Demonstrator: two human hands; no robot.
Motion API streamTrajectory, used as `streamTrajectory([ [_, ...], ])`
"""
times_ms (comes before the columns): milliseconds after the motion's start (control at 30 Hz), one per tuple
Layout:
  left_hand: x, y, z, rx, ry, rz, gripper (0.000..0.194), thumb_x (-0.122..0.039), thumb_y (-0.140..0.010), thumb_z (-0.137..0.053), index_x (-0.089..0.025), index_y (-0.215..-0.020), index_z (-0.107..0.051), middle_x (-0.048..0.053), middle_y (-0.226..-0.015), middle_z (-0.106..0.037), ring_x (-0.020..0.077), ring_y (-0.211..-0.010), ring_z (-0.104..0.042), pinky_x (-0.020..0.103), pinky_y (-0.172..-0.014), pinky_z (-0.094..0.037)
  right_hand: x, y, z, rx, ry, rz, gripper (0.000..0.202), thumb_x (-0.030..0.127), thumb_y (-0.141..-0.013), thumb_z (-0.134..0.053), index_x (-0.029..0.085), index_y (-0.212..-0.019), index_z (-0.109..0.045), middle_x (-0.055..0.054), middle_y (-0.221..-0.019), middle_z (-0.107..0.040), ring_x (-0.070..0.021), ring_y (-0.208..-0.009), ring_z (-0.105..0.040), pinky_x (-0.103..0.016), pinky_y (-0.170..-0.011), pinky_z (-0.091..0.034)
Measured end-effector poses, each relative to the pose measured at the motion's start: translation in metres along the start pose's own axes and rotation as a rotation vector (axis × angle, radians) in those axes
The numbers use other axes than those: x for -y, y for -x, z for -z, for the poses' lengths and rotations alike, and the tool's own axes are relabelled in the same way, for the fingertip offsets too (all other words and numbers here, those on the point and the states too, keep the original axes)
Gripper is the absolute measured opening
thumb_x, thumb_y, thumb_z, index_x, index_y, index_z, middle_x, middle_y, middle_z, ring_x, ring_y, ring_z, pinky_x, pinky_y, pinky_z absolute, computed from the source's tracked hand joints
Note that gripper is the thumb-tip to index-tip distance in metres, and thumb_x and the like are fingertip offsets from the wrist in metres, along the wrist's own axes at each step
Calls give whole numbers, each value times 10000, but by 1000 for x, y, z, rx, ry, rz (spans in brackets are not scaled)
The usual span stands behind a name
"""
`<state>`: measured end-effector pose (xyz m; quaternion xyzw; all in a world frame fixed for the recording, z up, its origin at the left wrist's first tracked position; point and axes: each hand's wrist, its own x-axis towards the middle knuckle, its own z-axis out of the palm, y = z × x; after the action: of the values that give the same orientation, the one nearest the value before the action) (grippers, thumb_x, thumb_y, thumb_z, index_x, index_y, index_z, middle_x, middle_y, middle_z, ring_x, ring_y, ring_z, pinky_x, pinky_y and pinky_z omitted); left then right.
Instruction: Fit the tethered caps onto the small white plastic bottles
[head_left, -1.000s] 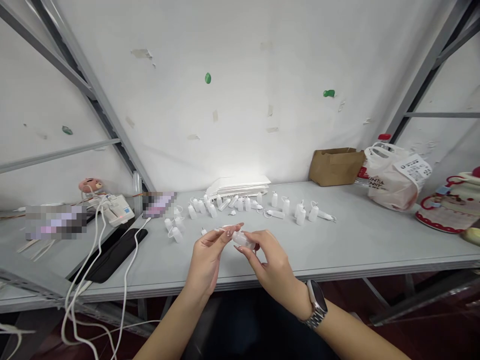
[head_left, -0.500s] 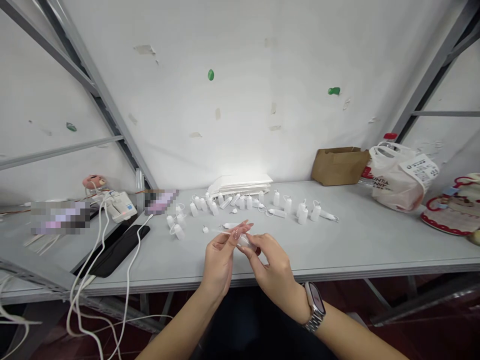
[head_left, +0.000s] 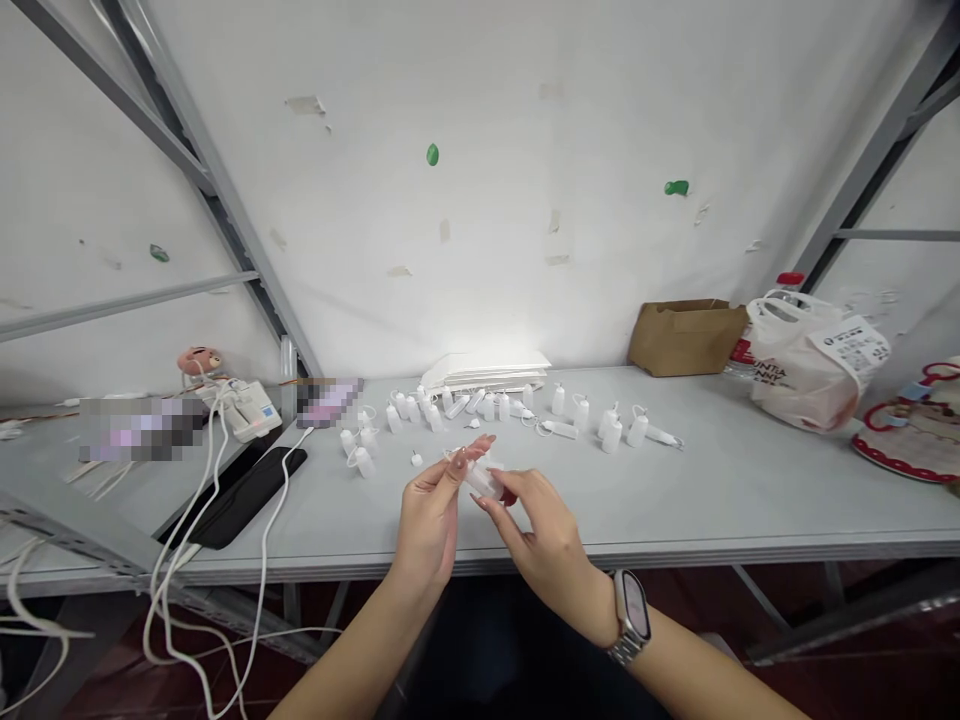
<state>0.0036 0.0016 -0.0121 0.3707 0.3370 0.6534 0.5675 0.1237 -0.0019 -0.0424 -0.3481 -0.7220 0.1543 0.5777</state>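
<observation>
A small translucent white squeeze bottle (head_left: 484, 482) is held tilted between my two hands, over the front of the table. My right hand (head_left: 544, 520) grips its body with thumb and fingers. At the bottle's upper end, the thumb and fingers of my left hand (head_left: 429, 510) close around it and hide its top. A loose white cap (head_left: 416, 459) lies on the table just left of my left hand. Behind my hands stand several similar bottles (head_left: 505, 406), some with strap loops; others lie on their sides, such as one bottle (head_left: 561, 429) on the right.
White flat sheets (head_left: 487, 370) are stacked by the wall. On the right are a brown cardboard box (head_left: 686, 338), a plastic bag (head_left: 814, 365) and a red-trimmed item (head_left: 911, 440). A black power bank (head_left: 255, 497) and white cables (head_left: 214, 540) occupy the left.
My left hand has shifted slightly left, and more of the bottle shows between my hands. The thin white piece beside my left fingers no longer sticks out as far. The camera view has shifted a little.
</observation>
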Motion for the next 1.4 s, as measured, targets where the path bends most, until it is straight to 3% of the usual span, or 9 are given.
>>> streamTrajectory([
  [67,-1,2,-1,-5,29,41,180,-331,-749,-638,-167,-739,-713,90,-1053,-694,270,-1174,-495,387,-991,-328,-1,6,-3,-9,143,165,251,151,-841,-535,155,-1091,-552,-89,-831,-618,-190,-755,-556,-357,-685,-505],
  [233,0,4,-3,-12,40,80,222,-363,-732,-649,-150,-734,-711,119,-1027,-699,282,-1193,-475,390,-992,-321,-2,6,-4,-32,262,295,357,85,-839,-521,128,-1190,-471,-106,-834,-622,-203,-759,-558,-348,-652,-506],
  [433,-4,3,-1,144,9,72,181,-328,-765,-621,-168,-749,-705,109,-1084,-680,275,-1235,-429,382,-977,-328,3,3,0,-51,107,263,340,107,-846,-522,180,-1178,-504,-79,-837,-645,-186,-726,-549,-335,-640,-485],
  [533,-8,4,-1,181,-3,113,190,-322,-788,-592,-170,-741,-696,106,-1157,-644,275,-1214,-447,366,-930,-366,11,3,2,-24,-85,75,225,157,-841,-544,190,-1058,-595,-49,-780,-640,-158,-667,-530,-305,-620,-464],
  [633,-10,3,1,201,2,144,193,-321,-787,-588,-167,-737,-693,111,-1181,-629,282,-1160,-494,382,-919,-370,20,-2,6,74,-405,-284,128,253,-823,-574,182,-888,-658,-10,-664,-585,-126,-585,-505,-270,-560,-436],
  [767,-10,0,5,263,19,143,189,-306,-792,-583,-166,-730,-693,111,-1152,-647,257,-1184,-477,375,-1000,-295,25,-15,16,285,-999,-716,251,343,-786,-606,131,-653,-624,12,-556,-510,-75,-481,-435,-221,-471,-369],
  [900,-7,-3,8,267,20,156,210,-322,-801,-570,-162,-761,-701,109,-1171,-635,263,-1185,-475,383,-984,-311,20,-22,19,397,-1272,-893,278,357,-771,-622,116,-634,-605,16,-537,-503,-51,-460,-407,-208,-486,-361],
  [1133,0,-2,1,108,-59,82,244,-338,-783,-594,-140,-860,-715,132,-1138,-649,287,-1173,-480,411,-990,-302,9,-14,8,132,-461,-497,237,343,-771,-628,173,-932,-659,-14,-707,-626,-132,-634,-551,-275,-627,-451],
  [1400,1,7,-6,53,-68,25,247,-349,-785,-593,-155,-865,-723,110,-1052,-693,261,-1130,-530,416,-1013,-307,6,-3,7,18,79,60,169,176,-880,-474,156,-1013,-576,-43,-733,-600,-145,-642,-513,-283,-611,-452],
])
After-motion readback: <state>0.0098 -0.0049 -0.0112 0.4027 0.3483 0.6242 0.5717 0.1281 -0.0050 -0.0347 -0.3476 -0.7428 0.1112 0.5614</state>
